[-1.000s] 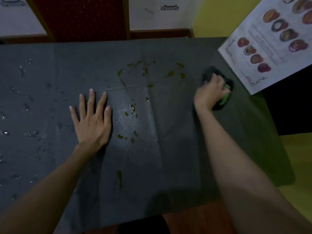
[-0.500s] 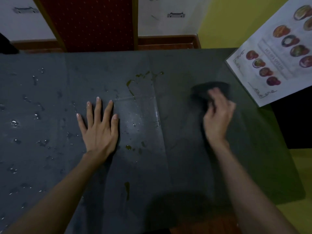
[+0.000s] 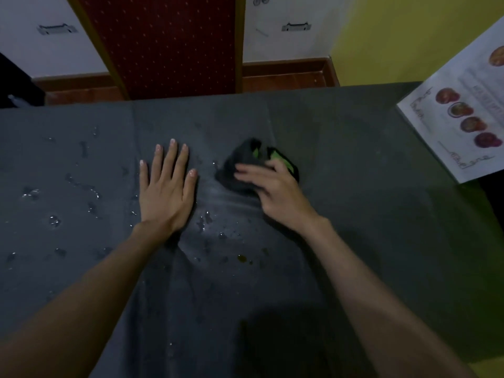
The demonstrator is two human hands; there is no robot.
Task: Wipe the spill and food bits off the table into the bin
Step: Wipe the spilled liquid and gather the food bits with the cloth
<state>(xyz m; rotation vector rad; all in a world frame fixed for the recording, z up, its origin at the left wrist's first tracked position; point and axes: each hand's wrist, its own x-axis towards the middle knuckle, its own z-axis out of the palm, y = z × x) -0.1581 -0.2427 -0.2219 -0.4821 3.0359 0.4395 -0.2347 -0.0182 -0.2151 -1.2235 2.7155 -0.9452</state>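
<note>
A dark grey cloth covers the table (image 3: 368, 214). My right hand (image 3: 275, 195) presses a bunched dark cloth with green patches (image 3: 245, 165) onto the table's middle, its fingers blurred. My left hand (image 3: 166, 186) lies flat on the tablecloth just left of the cloth, fingers spread, holding nothing. Water droplets (image 3: 54, 221) dot the left half of the table and the patch below my hands. A small brownish food spot (image 3: 241, 258) sits nearer me, between my forearms. No bin is in view.
A printed menu sheet with food pictures (image 3: 463, 124) lies over the table's far right corner. Behind the table stand a red dotted chair back (image 3: 169, 45) and white cabinet fronts with handles (image 3: 296, 26). A yellow wall is at the right.
My right hand swept the cloth from the far right side leftward to the table's middle. The green-brown smears at the middle are gone. My left hand stayed flat in place.
</note>
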